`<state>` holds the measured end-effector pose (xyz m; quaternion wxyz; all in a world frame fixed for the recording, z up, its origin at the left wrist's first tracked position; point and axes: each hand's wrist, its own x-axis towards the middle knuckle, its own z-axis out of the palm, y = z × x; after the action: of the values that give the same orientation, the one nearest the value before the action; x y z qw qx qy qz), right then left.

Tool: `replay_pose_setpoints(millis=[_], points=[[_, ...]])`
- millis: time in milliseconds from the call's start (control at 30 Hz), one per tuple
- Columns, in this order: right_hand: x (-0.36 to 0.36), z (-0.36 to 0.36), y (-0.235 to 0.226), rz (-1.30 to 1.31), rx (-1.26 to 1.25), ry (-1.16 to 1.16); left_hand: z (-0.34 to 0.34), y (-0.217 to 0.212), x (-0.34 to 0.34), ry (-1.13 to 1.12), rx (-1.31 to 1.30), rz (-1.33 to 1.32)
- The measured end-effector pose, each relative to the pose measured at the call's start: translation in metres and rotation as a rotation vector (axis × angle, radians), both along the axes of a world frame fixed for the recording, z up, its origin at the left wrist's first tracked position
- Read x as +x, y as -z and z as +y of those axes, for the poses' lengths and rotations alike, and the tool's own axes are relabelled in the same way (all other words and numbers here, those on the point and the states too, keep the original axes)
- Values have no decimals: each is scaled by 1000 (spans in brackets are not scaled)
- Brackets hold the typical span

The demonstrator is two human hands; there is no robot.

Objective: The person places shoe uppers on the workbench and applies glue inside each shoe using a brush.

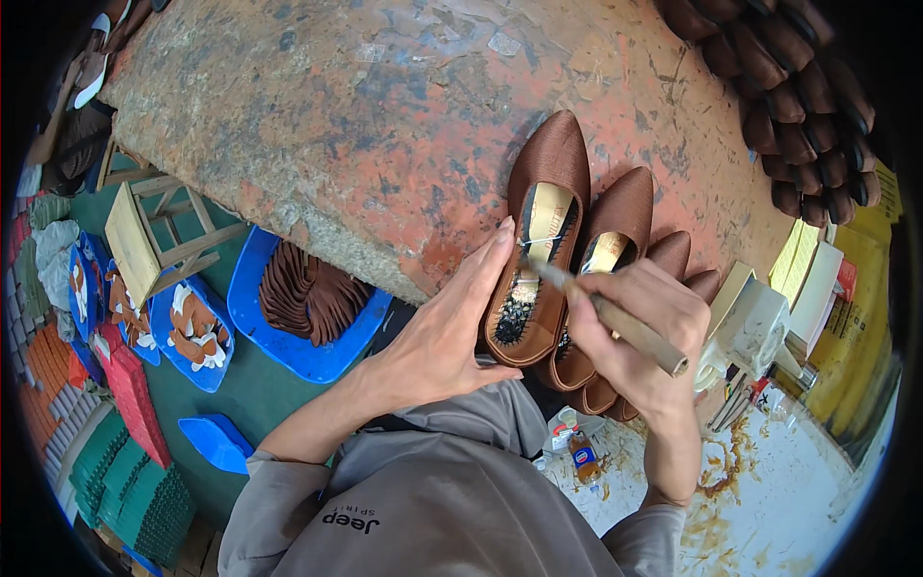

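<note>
A brown pointed slip-on shoe (550,154) stands at the table's near edge, toe pointing away. Its inside shows a gold insole label at the front and a dark, whitish-smeared patch at the heel. My left hand (447,327) steadies this shoe, straight fingers along its left side and the thumb at the heel. Closed around the wooden handle of a brush (639,334), my right hand (654,332) holds the brush tip inside the shoe, over the insole. A matching brown shoe (627,197) stands directly to the right, partly behind my right hand, with several more beyond it.
The worn stone-like table (385,125) stretches ahead. Stacked brown shoes (793,106) fill the far right. At left sit blue basins (279,332) of brown pieces and a wooden stool (159,231). A small bottle (583,457) lies on the stained white surface at lower right.
</note>
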<state>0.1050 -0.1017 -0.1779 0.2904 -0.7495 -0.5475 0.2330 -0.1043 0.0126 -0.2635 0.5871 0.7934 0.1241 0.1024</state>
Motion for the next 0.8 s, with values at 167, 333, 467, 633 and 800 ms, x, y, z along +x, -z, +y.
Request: replay_pose_setpoints(millis=[167, 333, 467, 633, 800], points=[[-8, 7, 64, -558, 433, 20, -1, 3, -2, 7, -103, 16], [-43, -21, 9, -455, 184, 77, -1, 4, -3, 7, -132, -11], [-42, -25, -23, -52, -32, 2, -1, 4, -4, -9, -121, -3], [-19, -3, 16, -233, 252, 122, -19, -11, -2, -169, 117, 12], [-32, -36, -48, -263, 408, 401, -74, -11, -28, -89, 755, -205]])
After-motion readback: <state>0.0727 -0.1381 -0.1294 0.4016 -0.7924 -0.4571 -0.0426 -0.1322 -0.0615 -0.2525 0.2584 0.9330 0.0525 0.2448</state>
